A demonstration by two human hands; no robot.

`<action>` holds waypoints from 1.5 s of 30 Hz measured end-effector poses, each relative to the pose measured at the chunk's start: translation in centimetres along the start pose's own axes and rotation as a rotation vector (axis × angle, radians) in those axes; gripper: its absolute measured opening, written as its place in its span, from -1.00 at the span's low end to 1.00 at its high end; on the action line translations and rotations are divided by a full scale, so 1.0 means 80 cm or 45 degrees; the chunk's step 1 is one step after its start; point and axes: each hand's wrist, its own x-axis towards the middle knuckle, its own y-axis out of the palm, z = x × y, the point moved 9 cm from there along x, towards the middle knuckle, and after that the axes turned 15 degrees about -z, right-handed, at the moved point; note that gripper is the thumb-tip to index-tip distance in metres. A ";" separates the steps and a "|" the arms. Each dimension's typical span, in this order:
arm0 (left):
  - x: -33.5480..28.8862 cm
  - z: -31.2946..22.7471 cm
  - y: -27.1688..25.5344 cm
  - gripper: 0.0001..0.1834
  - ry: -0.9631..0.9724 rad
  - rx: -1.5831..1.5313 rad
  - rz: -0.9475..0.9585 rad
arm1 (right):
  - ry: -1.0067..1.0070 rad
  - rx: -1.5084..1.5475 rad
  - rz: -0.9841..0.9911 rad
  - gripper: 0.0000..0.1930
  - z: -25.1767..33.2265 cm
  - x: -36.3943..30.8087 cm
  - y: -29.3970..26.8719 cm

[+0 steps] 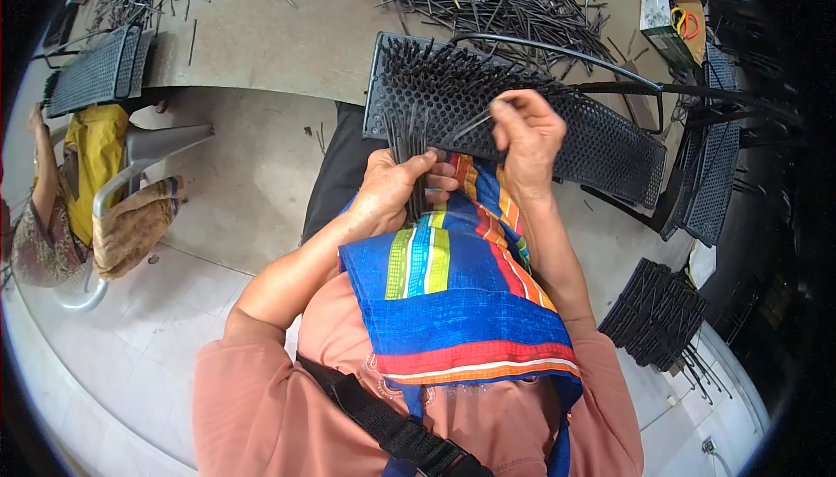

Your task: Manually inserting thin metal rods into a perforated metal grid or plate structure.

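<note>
My left hand point(390, 185) is closed around an upright bundle of thin dark sticks point(407, 135). To its right, my right hand point(531, 135) pinches one slim dark stick point(471, 125) between thumb and fingertips, over a black perforated rack point(601, 159). The rack lies tilted across the table edge just beyond my hands. Many short dark sticks point(453, 69) stand in the holes along its far left part, while bare holes show along its near side and right end. A striped blue apron point(466, 303) covers my lap below.
A big heap of loose dark sticks point(488, 6) lies on the table point(261, 37) behind the rack. A box point(659, 8) with scissors point(685, 22) stands at the far right. Another person's arm point(43, 163) and a second rack point(91, 76) are at left. More racks point(710, 163) lean at right.
</note>
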 end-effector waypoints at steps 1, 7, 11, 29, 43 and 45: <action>0.003 0.007 -0.004 -0.77 -0.066 0.010 0.011 | -0.139 -0.001 -0.047 -0.95 0.013 0.005 -0.005; 0.006 0.022 -0.014 -0.77 -0.183 -0.036 -0.034 | -0.788 -0.337 -0.078 -0.91 0.052 0.005 0.005; -0.004 0.012 -0.015 -0.77 -0.043 -0.045 -0.052 | -0.772 -0.305 -0.049 -0.91 0.054 0.008 0.008; -0.003 0.004 -0.019 -0.90 0.027 -0.003 -0.081 | -0.943 -0.574 -0.005 -0.89 0.065 -0.009 0.028; -0.006 -0.016 -0.021 -0.91 0.054 -0.112 -0.060 | -1.134 -0.768 0.173 -0.92 0.060 -0.015 0.061; -0.008 -0.018 -0.022 -0.91 0.070 -0.123 -0.050 | -1.078 -0.764 0.141 -0.92 0.065 -0.020 0.057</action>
